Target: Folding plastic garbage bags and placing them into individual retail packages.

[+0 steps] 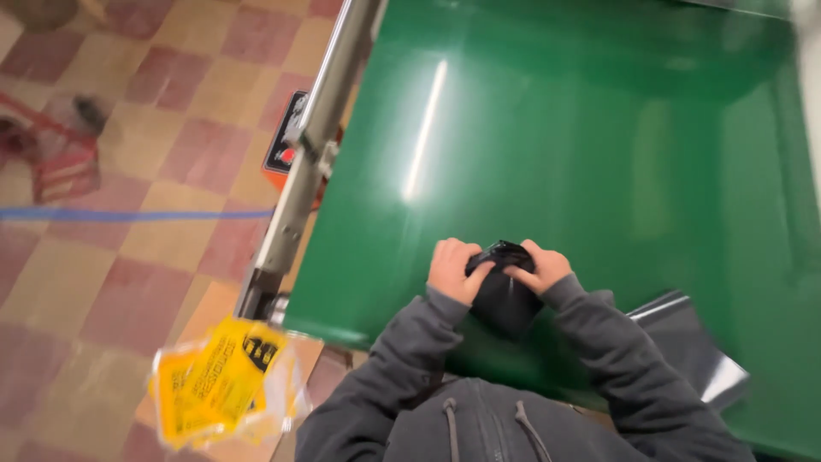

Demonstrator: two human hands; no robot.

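From the head camera, a glossy green surface (547, 145) fills most of the view, and everything else sits relative to it; at its near edge, close to the person's chest, a small black bundle (505, 295), seemingly a crumpled plastic bag or soft wrap, rests against the green between both hands. The left hand (451, 269) is at the bundle's left side, its fingers (446, 252) curled over the top and clenched on the black material; the right hand (540, 267) meets it from the right, fingers likewise closed on the upper edge of the bundle, so the two hands touch or nearly touch above it; both arms wear grey hooded sleeves (599, 342).

Just right of the bundle, also at the near edge of the surface, lies a flat dark grey sheet (701, 355) with a pale shine at its corner; along the left edge of the surface runs a metal rail (308, 154), with an orange and black box (286, 145) fixed beside it; left of that is a checkered floor (154, 171) crossed by a blue tape line (128, 215); below the rail's near end are blurred yellow bags (227, 381).
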